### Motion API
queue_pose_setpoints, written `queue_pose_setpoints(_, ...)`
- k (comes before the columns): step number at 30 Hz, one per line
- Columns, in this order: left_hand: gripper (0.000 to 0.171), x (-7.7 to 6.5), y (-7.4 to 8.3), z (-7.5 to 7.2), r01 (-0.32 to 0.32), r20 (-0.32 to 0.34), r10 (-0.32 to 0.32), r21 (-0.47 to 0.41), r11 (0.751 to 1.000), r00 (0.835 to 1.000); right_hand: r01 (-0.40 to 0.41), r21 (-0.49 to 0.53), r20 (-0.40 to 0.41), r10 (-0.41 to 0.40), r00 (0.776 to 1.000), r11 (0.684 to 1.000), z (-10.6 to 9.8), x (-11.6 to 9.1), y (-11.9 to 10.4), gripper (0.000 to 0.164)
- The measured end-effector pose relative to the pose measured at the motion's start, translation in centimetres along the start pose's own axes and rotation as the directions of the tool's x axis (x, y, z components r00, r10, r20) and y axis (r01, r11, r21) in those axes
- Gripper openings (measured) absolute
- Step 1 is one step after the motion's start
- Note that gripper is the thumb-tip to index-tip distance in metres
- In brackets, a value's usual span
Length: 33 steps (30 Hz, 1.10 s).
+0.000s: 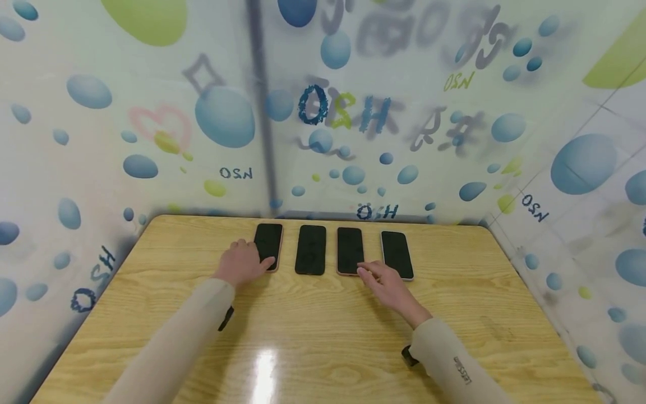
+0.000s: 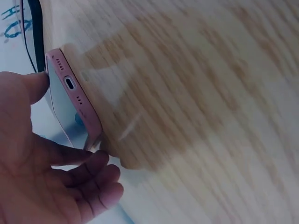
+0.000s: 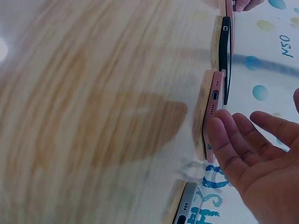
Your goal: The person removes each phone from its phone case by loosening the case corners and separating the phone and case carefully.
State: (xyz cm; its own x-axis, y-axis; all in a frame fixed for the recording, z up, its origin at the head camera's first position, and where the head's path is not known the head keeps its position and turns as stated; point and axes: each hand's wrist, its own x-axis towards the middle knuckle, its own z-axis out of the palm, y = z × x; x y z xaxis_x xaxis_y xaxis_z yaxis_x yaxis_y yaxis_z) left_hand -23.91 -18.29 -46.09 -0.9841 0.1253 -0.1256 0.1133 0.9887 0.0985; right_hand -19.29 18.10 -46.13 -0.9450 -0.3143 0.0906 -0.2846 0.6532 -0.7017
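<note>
Four identical-looking positions aside, several smartphones lie screen up in a row along the table's far side. My left hand [image 1: 242,262] is at the leftmost pink-edged smartphone [image 1: 269,244]; its thumb lies over the lower right part of the screen and its fingers bend at the left edge, also seen in the left wrist view. Second in the row is a black-edged smartphone [image 1: 310,249]. My right hand [image 1: 386,283] has loosely extended fingers, their tips right at the lower right corner of the third, pink-edged smartphone [image 1: 350,249]. A white-edged smartphone [image 1: 397,255] lies at the right end, partly behind that hand.
The wooden table [image 1: 313,331] has its far edge against a white wall curtain [image 1: 313,157] printed with blue and green drops. Another printed panel [image 1: 570,224] borders the right side. Dark wrist devices [image 1: 410,355] show under both sleeves.
</note>
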Motion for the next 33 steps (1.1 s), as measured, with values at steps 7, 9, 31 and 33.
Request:
queue_pose_setpoints(7,0.080,0.2,0.5,0.0,0.020,0.013,-0.020,0.001,1.000,1.000,-0.004,0.015,-0.002,0.004,1.000,1.000,0.3,0.1,0.2,0.040)
queue_pose_setpoints(9,0.076,0.1,0.7,-0.2,0.015,0.027,-0.015,-0.009,1.000,1.000,-0.008,0.012,-0.003,0.008,1.000,1.000,0.4,0.1,0.2,0.040)
queue_pose_setpoints(31,0.058,0.3,0.0,-0.8,0.139,0.127,-0.101,-0.343,0.929,0.987,-0.048,0.016,0.004,0.048,0.999,0.999,0.4,0.2,-0.6,0.042)
queue_pose_setpoints(33,0.060,0.2,-0.3,-0.8,0.151,0.127,-0.111,-0.378,0.913,0.986,-0.052,0.021,0.007,0.052,0.999,0.998,0.4,0.2,-0.7,0.042)
